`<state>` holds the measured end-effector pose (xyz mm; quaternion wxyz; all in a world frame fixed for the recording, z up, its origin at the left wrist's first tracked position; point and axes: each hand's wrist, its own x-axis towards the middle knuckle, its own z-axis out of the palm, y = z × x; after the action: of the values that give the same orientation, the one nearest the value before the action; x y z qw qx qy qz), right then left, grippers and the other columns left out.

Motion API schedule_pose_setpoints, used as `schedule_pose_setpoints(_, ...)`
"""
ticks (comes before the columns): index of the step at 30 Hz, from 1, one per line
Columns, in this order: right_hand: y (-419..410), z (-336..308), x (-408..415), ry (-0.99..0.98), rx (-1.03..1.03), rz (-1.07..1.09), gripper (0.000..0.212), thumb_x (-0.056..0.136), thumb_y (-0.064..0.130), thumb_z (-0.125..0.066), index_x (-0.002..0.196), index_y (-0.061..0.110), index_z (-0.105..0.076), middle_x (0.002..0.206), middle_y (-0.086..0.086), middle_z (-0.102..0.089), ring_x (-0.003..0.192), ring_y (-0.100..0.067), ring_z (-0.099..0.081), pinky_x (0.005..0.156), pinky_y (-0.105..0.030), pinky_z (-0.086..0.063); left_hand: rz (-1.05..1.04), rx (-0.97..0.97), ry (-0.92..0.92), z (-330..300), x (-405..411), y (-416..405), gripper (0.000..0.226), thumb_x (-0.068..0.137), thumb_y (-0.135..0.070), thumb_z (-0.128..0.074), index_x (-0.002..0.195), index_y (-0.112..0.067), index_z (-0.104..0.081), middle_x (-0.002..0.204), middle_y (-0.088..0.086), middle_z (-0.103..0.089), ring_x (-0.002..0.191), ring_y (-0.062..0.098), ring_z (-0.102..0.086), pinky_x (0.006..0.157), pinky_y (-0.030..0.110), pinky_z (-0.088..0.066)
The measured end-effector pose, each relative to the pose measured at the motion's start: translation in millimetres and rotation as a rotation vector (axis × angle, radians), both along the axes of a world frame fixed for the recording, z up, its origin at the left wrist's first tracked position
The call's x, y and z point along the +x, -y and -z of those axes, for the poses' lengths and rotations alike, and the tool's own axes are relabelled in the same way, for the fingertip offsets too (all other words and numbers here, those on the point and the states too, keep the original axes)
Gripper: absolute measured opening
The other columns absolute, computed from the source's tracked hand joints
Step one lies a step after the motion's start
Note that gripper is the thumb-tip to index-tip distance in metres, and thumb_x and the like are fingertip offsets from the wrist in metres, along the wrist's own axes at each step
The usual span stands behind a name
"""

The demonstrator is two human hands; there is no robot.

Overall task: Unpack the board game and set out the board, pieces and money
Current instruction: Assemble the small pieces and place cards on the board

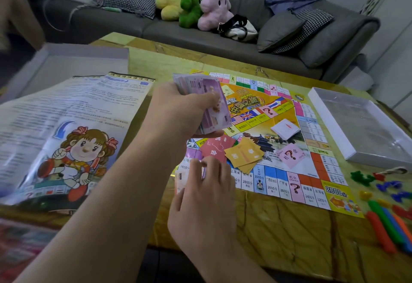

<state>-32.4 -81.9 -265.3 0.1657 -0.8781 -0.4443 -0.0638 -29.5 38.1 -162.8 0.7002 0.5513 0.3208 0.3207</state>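
The paper game board [289,149] lies unfolded on the table. My left hand [178,108] grips a fanned stack of purple play money [209,102] above the board's left edge. My right hand [207,189] reaches down with fingers curled on a note [179,178] lying at the board's near-left corner. Red cards [215,146], yellow cards [244,154], a pink card [291,153] and a white card stack [285,129] lie on the board. Coloured plastic pieces [388,193] sit to the right of the board.
The printed rules sheet [66,126] and the box base [66,64] lie to the left. A white box lid with a clear window [361,124] rests at the right. A grey sofa [200,26] with plush toys stands behind the table.
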Motion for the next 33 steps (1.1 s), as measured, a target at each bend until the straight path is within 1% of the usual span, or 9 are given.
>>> schedule_pose_setpoints(6, 20.4, -15.1, 22.6, -0.096, -0.048, -0.368, 0.022, 0.088, 0.033, -0.058, 0.109, 0.026, -0.057, 0.121, 0.01, -0.051, 0.12, -0.012, -0.041, 0.105, -0.035, -0.042, 0.015, 0.002, 0.01, 0.7, -3.1, 1.8, 0.019, 0.087, -0.01, -0.081, 0.102, -0.005, -0.072, 0.088, 0.02, -0.077, 0.068, 0.035, -0.078, 0.062, 0.05, -0.064)
schedule_pose_setpoints(10, 28.8, -16.6, 28.7, -0.081, -0.095, -0.426, 0.031, 0.092, 0.041, -0.058, 0.12, 0.026, -0.055, 0.133, 0.01, -0.044, 0.134, -0.013, -0.031, 0.116, -0.032, -0.034, 0.066, -0.061, 0.029, -0.3, -1.5, 10.2, 0.021, 0.085, -0.008, -0.082, 0.103, -0.003, -0.072, 0.091, 0.023, -0.078, 0.073, 0.037, -0.078, 0.062, 0.052, -0.064)
schedule_pose_setpoints(12, 36.7, -25.1, 36.4, -0.179, -0.017, -0.379, 0.027, 0.092, 0.033, -0.059, 0.118, 0.029, -0.056, 0.136, 0.013, -0.039, 0.135, -0.008, -0.033, 0.112, -0.024, -0.036, 0.117, -0.096, 0.032, -1.0, -0.9, 16.5, 0.023, 0.084, -0.006, -0.082, 0.103, 0.001, -0.071, 0.091, 0.026, -0.077, 0.075, 0.04, -0.078, 0.061, 0.052, -0.063)
schedule_pose_setpoints(15, 62.9, -51.4, 72.8, -0.536, 0.11, -0.155, 0.03, 0.085, 0.015, -0.065, 0.105, 0.036, -0.058, 0.129, 0.023, -0.049, 0.117, 0.008, -0.049, 0.086, -0.007, -0.044, 0.237, -0.125, 0.03, -0.3, 0.6, 26.9, 0.028, 0.082, -0.006, -0.081, 0.105, 0.006, -0.071, 0.094, 0.028, -0.076, 0.081, 0.043, -0.077, 0.064, 0.059, -0.063)
schedule_pose_setpoints(18, 88.5, -78.5, 117.4, -0.883, 0.386, -0.115, 0.034, 0.072, 0.021, -0.066, 0.105, 0.028, -0.071, 0.105, 0.007, -0.07, 0.093, -0.013, -0.068, 0.078, -0.024, -0.049, 0.355, -0.126, 0.026, 1.2, 1.7, 37.6, 0.029, 0.081, -0.008, -0.081, 0.106, 0.003, -0.073, 0.091, 0.023, -0.078, 0.079, 0.039, -0.078, 0.057, 0.047, -0.063)
schedule_pose_setpoints(20, 101.0, -91.9, 132.0, -1.091, 0.53, -0.188, 0.031, 0.08, 0.024, -0.073, 0.11, 0.017, -0.072, 0.103, -0.008, -0.07, 0.084, -0.026, -0.067, 0.073, -0.04, -0.05, 0.435, -0.133, 0.024, 1.9, 6.9, 49.1, 0.026, 0.08, -0.011, -0.08, 0.104, -0.002, -0.076, 0.086, 0.019, -0.077, 0.075, 0.036, -0.078, 0.053, 0.04, -0.062)
schedule_pose_setpoints(24, 108.9, -94.6, 129.1, -0.916, 0.561, -0.183, 0.02, 0.092, 0.026, -0.078, 0.111, 0.019, -0.073, 0.101, -0.007, -0.078, 0.087, -0.024, -0.076, 0.066, -0.051, -0.061, 0.593, -0.176, 0.017, 6.5, 19.2, 73.6, 0.021, 0.08, -0.02, -0.078, 0.099, -0.011, -0.081, 0.092, 0.018, -0.079, 0.079, 0.034, -0.078, 0.053, 0.037, -0.063)
schedule_pose_setpoints(28, 117.6, -75.0, 140.4, -0.944, 0.673, -0.081, 0.009, 0.092, 0.017, -0.077, 0.101, 0.016, -0.076, 0.087, -0.009, -0.077, 0.069, -0.017, -0.072, 0.051, -0.031, -0.05, 0.628, -0.209, -0.005, 12.3, 30.6, 84.9, 0.023, 0.082, -0.02, -0.077, 0.101, -0.007, -0.08, 0.097, 0.022, -0.078, 0.084, 0.035, -0.079, 0.059, 0.04, -0.064)
schedule_pose_setpoints(33, 128.7, -65.6, 157.8, -0.974, 0.7, -0.027, 0.004, 0.092, 0.012, -0.078, 0.092, 0.015, -0.074, 0.085, -0.011, -0.077, 0.063, -0.024, -0.066, 0.054, -0.038, -0.047, 0.616, -0.244, 0.006, 13.5, 38.8, 89.6, 0.02, 0.088, -0.002, -0.065, 0.104, 0.001, -0.077, 0.105, 0.029, -0.076, 0.089, 0.042, -0.077, 0.068, 0.055, -0.065)
